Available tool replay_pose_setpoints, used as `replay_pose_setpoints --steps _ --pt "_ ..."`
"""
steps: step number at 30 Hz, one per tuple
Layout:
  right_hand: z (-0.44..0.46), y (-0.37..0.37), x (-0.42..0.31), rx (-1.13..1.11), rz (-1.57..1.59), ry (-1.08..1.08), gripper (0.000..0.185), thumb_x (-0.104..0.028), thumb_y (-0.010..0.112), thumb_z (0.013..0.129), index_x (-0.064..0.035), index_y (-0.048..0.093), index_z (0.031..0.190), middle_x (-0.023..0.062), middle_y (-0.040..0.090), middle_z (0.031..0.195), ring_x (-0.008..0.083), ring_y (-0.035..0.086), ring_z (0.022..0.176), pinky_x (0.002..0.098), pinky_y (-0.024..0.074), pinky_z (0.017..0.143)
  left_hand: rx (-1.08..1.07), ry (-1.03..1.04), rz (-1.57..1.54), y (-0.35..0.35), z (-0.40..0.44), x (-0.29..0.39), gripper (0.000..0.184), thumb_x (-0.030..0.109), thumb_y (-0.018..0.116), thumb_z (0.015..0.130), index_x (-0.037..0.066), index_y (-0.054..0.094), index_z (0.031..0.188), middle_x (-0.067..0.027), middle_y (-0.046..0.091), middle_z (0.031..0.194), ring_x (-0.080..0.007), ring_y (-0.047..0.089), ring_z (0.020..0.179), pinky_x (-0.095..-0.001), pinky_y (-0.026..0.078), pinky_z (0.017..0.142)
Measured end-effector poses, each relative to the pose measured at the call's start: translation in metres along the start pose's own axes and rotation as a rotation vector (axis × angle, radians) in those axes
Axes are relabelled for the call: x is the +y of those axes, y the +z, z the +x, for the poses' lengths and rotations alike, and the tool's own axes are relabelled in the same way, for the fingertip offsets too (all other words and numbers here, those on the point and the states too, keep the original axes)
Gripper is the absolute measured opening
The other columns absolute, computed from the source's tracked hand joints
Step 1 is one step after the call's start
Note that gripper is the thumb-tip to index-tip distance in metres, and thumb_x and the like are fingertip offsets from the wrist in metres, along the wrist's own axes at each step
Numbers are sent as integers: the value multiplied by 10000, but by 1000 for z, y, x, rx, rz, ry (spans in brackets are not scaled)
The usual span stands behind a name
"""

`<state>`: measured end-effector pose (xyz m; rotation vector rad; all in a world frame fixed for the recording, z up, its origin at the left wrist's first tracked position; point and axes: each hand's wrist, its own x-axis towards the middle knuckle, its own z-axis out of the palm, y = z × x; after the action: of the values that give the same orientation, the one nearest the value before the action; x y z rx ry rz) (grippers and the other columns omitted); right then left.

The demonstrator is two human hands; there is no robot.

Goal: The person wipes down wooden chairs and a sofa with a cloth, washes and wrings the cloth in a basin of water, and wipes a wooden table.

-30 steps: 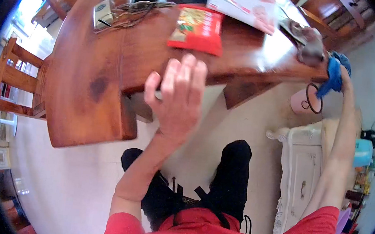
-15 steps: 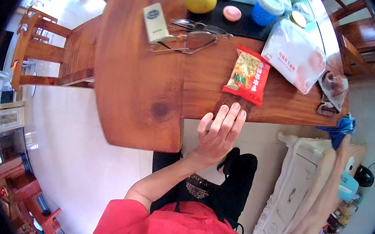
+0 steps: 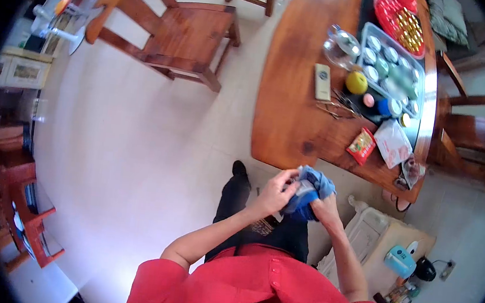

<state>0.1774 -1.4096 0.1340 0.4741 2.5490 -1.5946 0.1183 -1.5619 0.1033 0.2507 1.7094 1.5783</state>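
A bunched blue cloth (image 3: 321, 184) is held between my two hands, in front of my body and just off the table's near edge. My left hand (image 3: 276, 194) grips its left side with curled fingers. On the cloth's lower right, my right hand (image 3: 325, 209) is closed, its fingers partly hidden in the folds. Beyond the hands, a red snack packet (image 3: 362, 146) lies on the wooden table (image 3: 293, 98), beside a white printed package (image 3: 393, 143).
Glasses (image 3: 338, 109), a pale box (image 3: 322, 82), a yellow fruit (image 3: 356, 82) and a tray of jars (image 3: 385, 66) are on the table. A wooden chair (image 3: 189, 31) stands left; a white cabinet (image 3: 365, 234) is at lower right.
My right hand has brought the blue cloth from the table's right corner to the front of my body. My left hand has moved from the table edge onto the cloth. The view has turned left.
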Motion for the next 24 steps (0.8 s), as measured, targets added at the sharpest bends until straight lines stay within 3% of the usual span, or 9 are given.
replay_pose_setpoints --steps 1,2,4,6,7,11,16,19,24 --pt "19 12 -16 50 -59 -127 449 35 501 643 -92 573 1068 120 570 1054 343 470 1036 375 350 935 102 85 81 -19 -1 3 376 168 541 850 7 465 1180 -146 493 1163 -221 506 1046 -323 428 857" --pt "36 22 -40 131 -273 -268 411 33 523 635 -92 578 1023 116 580 1004 342 485 1019 371 363 912 205 164 163 -37 -2 5 382 170 539 850 6 461 1186 -147 485 1175 -235 506 1047 -328 422 865" --pt "63 57 -11 232 -388 -262 403 22 547 624 -98 576 1008 152 556 1019 365 453 1054 372 372 890 408 258 347 -68 6 -12 419 195 534 847 6 436 1208 -172 484 1181 -305 500 1052 -361 399 894" --pt "93 84 3 131 -373 -224 451 -2 560 619 -107 563 1058 186 502 1126 393 405 1100 414 326 933 375 23 297 -97 4 -11 430 195 557 817 -2 444 1183 -213 509 1112 -344 485 1052 -394 400 886" --pt "94 103 7 287 -689 -303 475 -40 545 637 -89 539 1110 205 455 1199 419 351 1150 491 235 984 380 41 216 -108 1 -10 416 190 566 809 -3 457 1161 -209 528 1087 -330 509 1021 -387 413 866" --pt "113 125 2 300 -746 -424 449 -94 521 669 -50 530 1115 190 476 1192 409 333 1185 560 158 995 314 15 264 -145 -20 -9 347 162 565 805 -14 492 1095 -203 551 1059 -298 557 976 -368 443 831" --pt "162 122 -5 259 -694 -538 367 -95 530 654 -48 552 1017 173 509 1125 396 376 1130 561 170 975 280 -80 171 -166 -23 -22 323 166 562 805 -18 514 1065 -196 597 986 -274 606 896 -350 474 785" --pt "205 125 -12 289 -888 -438 315 -100 545 585 -45 569 894 154 550 985 370 453 994 576 229 906 230 -73 123 -185 -18 -20 307 168 561 800 -12 530 1046 -180 620 924 -261 612 875 -339 477 776" --pt "273 123 -31 357 -910 -399 320 -103 554 615 -66 559 933 146 541 1015 371 430 1037 553 254 867 184 -56 230 -239 -1 -8 311 174 576 792 -8 533 1041 -173 620 932 -251 618 847 -332 483 758"
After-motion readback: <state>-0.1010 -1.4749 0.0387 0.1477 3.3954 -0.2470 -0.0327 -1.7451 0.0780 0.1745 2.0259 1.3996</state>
